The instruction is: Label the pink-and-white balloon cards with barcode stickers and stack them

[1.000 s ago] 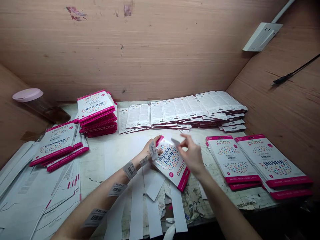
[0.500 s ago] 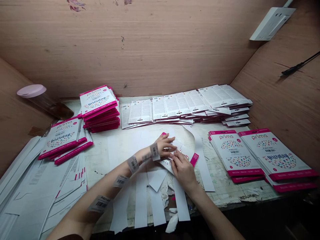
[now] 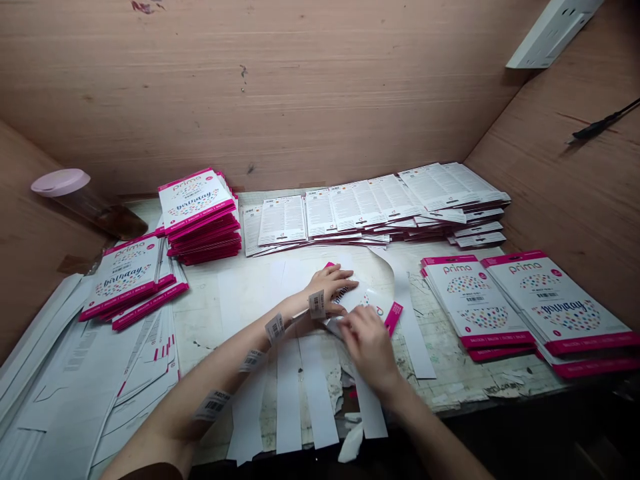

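My left hand (image 3: 333, 287) lies with its fingers spread on a white card packet (image 3: 367, 300) with pink ends and coloured dots, pressing it against the table. Several barcode stickers (image 3: 213, 405) are stuck along my left forearm and wrist. Over the packet's near side is my right hand (image 3: 371, 343), its fingers bent and drawn together. Motion blurs those fingertips, and what they hold, if anything, cannot be made out. Part of the packet's print is hidden under both hands. White paper strips (image 3: 289, 407) lie beneath and in front of it.
Pink-edged birthday balloon packets (image 3: 195, 200) are stacked at the back left, with more packets (image 3: 563, 313) at the right. Face-down packets (image 3: 350, 207) line the back wall. A lidded cup (image 3: 93, 207) leans at left, near loose paper sheets (image 3: 60, 393). Torn scraps (image 3: 351, 442) hang at the front edge.
My right hand has shifted slightly, its fingertips now blurred. A white paper corner that stuck out below the packet no longer shows. The whole view has tilted a little.
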### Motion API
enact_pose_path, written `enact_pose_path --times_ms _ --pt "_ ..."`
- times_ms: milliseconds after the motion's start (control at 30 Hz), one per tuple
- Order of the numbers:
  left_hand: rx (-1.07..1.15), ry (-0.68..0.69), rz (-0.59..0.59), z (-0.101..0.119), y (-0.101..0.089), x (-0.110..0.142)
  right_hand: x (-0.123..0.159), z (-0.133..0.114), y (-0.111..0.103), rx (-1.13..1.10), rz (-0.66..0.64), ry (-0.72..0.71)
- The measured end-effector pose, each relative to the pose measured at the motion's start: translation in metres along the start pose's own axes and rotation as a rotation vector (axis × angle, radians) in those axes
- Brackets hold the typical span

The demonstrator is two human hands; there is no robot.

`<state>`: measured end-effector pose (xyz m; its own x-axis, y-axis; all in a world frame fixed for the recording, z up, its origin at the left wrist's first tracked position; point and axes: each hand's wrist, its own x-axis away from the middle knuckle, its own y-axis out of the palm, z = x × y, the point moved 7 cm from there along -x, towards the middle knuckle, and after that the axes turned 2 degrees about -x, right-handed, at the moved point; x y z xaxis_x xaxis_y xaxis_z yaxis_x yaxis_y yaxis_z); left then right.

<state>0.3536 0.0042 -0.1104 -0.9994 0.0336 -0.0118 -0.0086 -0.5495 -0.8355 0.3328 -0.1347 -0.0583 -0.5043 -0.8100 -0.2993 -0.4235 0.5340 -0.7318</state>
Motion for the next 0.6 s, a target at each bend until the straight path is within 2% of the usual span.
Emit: enact_pose_path --times_ms 133,233,433,600 --pt "-0.059 0.027 -0.062 0.001 0.003 0.001 -0.024 0.05 -0.006 -0.272 -0.017 0.227" --pt "-0.043 0.069 -0.06 0.004 0.004 0.004 -0.024 0.063 -0.001 -0.375 -0.019 0.276" --pt "-0.155 0.115 -0.095 0.016 -0.002 0.014 -0.022 0.052 -0.008 -0.409 -0.052 0.242" --pt "-0.192 0.109 -0.056 0.021 -0.004 0.029 -0.028 0.036 -0.011 -0.449 -0.211 0.189"
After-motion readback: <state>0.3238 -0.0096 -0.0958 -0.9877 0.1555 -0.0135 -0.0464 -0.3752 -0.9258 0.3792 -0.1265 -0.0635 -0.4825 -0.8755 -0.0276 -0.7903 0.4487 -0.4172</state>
